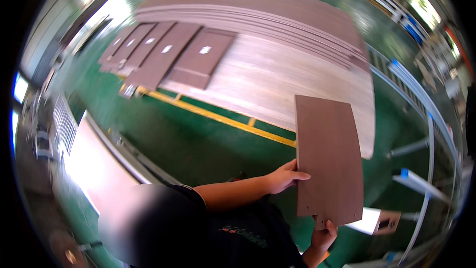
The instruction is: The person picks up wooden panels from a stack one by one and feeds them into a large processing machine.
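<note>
A brown rectangular panel (328, 151) is held up in front of me, tilted, with small holes near its lower edge. My left hand (283, 177) grips its left edge, the thumb lying on the face and the fingers partly behind it. At the bottom edge, my right hand (325, 236) closes on the panel with the thumb in front. Beyond it lies a wide pale board (267, 74) on a yellow frame (218, 117). Several smaller brown panels (191, 59) with white labels rest in an overlapping row on its left side.
Large brown sheets (248, 7) are stacked at the far side of the pale board. Metal racks (421, 104) stand to the right. A pale panel (99, 164) leans at the lower left. The floor (208, 151) is green.
</note>
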{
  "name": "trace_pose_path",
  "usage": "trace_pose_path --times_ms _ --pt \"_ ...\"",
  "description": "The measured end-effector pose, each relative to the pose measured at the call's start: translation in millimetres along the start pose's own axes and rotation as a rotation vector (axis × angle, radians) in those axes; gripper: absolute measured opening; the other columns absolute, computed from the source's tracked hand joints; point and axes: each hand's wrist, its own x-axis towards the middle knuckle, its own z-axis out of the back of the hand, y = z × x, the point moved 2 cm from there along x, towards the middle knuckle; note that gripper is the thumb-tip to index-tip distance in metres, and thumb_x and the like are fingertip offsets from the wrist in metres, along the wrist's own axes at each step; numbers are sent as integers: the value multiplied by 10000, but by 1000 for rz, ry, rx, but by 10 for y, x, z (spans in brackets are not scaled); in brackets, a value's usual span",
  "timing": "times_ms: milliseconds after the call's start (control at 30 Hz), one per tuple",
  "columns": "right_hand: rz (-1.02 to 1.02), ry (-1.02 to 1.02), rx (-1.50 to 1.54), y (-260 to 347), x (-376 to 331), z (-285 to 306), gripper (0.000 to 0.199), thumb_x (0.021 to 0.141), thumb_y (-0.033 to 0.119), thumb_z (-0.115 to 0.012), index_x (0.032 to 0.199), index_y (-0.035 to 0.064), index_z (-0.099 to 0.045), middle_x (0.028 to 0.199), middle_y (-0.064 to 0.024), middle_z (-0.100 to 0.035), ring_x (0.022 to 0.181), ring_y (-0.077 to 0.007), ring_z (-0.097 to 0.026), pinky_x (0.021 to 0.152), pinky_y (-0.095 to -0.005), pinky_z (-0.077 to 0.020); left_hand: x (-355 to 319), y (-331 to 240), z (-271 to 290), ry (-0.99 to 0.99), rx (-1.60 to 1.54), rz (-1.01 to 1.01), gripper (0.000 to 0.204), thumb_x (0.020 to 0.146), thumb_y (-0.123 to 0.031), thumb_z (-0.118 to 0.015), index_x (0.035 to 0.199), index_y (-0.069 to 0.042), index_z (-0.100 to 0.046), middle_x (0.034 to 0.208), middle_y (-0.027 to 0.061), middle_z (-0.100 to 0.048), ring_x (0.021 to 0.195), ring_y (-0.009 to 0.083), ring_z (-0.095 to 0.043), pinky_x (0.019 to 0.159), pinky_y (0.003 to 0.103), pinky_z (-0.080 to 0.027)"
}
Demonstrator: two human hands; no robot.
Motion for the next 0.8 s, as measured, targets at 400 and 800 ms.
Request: trace_pose_path --times_ms 400,800 --pt "-453 595 -287 -1129 1625 -1724 472 839 258 -499 1246 30 -430 1159 -73 -544 1054 -218 -516 870 -360 -415 -2100 -857 1278 -633 -108 -780 452 778 -20 -578 1203 -22 -424 1119 95 -542 1040 215 -524 923 358 -412" --pt "-813 1056 -273 -3252 908 -3997 656 697 196 -597 1290 6 -391 1224 -129 -510 1126 -261 -495 959 -384 -387 -3884 -2025 2899 -727 -149 -983 432 719 -43 -550 1141 15 -478 1042 110 -564 954 213 -556 878 345 -445"
